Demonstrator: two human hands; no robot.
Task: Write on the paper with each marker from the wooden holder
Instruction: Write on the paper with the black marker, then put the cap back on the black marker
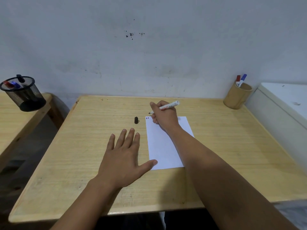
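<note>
Black-tipped marker (pixel 166 107) gripped in my right hand (pixel 163 115); I'd lower it beside the marks at the paper (pixel 164 146) top, left hand (pixel 123 156) open, thumb pinning the sheet.

off to the sides

a black mesh cup (pixel 25 94) stands on a second wooden table (pixel 10 123) at far left, holding red, blue and black markers. a white cabinet (pixel 282 103) sits at right, against the desk edge. the grey-white wall (pixel 149 47) behind bears dark specks and scuffs.
</note>
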